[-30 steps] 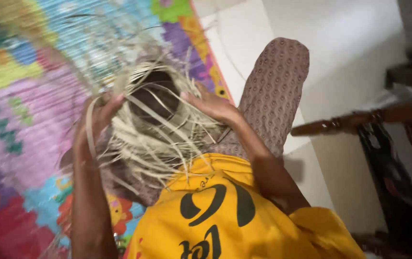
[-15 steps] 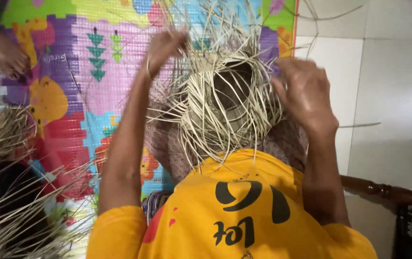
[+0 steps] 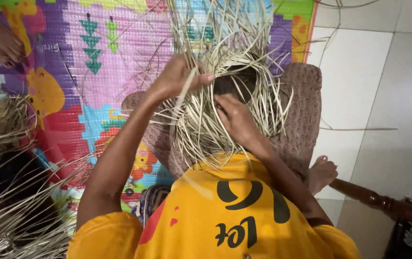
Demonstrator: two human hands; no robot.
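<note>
The weave (image 3: pixel 225 110) under both hands is of dry, pale straw-like strips, flat, matt and stiff, their loose ends frayed and bristling; the left hand (image 3: pixel 174 79) pinches one strip and the right hand (image 3: pixel 234 117) presses into the strands just beside it. Beyond the hands lies a foam-like mat (image 3: pixel 114 57) with a bright printed, slightly glossy, dimpled skin, and to the right of them the floor (image 3: pixel 383 72) is of smooth pale tile with a dull sheen. Below the hands the shirt (image 3: pixel 225 211) is soft matt yellow cloth, the patterned trousers (image 3: pixel 306 110) a thin woven cloth, and the turned rail (image 3: pixel 378 201) dark varnished wood.
</note>
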